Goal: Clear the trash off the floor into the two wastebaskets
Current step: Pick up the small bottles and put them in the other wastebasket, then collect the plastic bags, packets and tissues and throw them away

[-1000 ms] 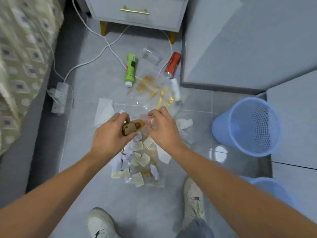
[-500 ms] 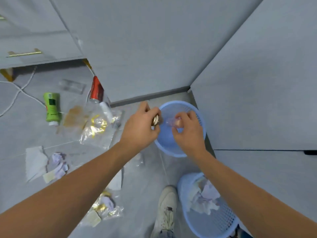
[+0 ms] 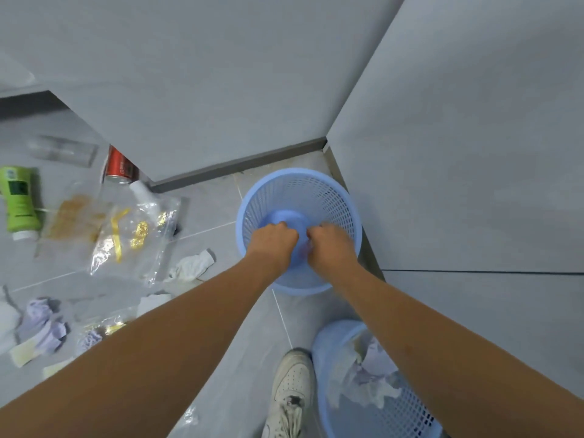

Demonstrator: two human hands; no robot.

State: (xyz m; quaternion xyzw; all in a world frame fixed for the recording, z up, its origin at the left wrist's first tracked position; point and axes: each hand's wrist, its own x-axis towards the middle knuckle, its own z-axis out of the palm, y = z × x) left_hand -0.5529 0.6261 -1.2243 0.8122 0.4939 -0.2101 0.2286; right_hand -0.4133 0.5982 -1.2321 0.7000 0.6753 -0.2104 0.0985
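Note:
Both my hands hang over the mouth of the far blue mesh wastebasket [image 3: 316, 176], which stands in the wall corner. My left hand [image 3: 274, 242] is curled into a fist; the small brown bottle it carried is hidden inside the fingers. A faint clear plastic piece shows at the fingertips of my right hand [image 3: 331, 246], which is closed beside the left. The basket's bare blue bottom shows behind the knuckles. A second blue wastebasket [image 3: 325, 358] at my feet holds crumpled paper [image 3: 369, 371].
Trash lies on the grey tile floor to the left: a green bottle [image 3: 19, 200], a red can [image 3: 121, 167], a clear bottle [image 3: 63, 150], clear plastic bags [image 3: 132, 235], a crumpled tissue [image 3: 192, 267] and paper scraps [image 3: 44, 327]. My white shoe [image 3: 292, 393] stands beside the near basket.
I turned from the trash pile to the corner. Both hands carried the small bottle and the clear piece over the far basket and dipped lower into its mouth.

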